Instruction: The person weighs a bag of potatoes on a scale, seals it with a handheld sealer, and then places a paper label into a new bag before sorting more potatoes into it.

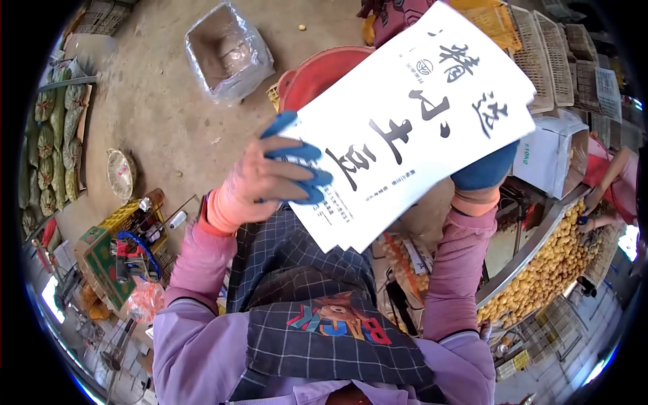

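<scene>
A small stack of white printed sheets (pixel 405 121) with large black characters is held tilted in front of my apron. The lower edges fan out slightly, so more than one sheet shows. My left hand (pixel 273 169), in a glove with blue fingertips, grips the left edge with its fingers lying over the top sheet. From the right side my right hand (pixel 484 172), in a blue glove, holds the stack from beneath; the sheets hide its fingers. Behind the stack, a red tub (pixel 317 77) is partly covered.
A plastic-lined box (pixel 229 57) stands on the floor ahead. At right, a metal-edged table (pixel 526 233) bears many small potatoes (pixel 540 277), where another person's hands (pixel 594 209) work. A white carton (pixel 550 152) and crates (pixel 540 54) stand nearby. Left lie a basket (pixel 121 174) and filled bags (pixel 57 135).
</scene>
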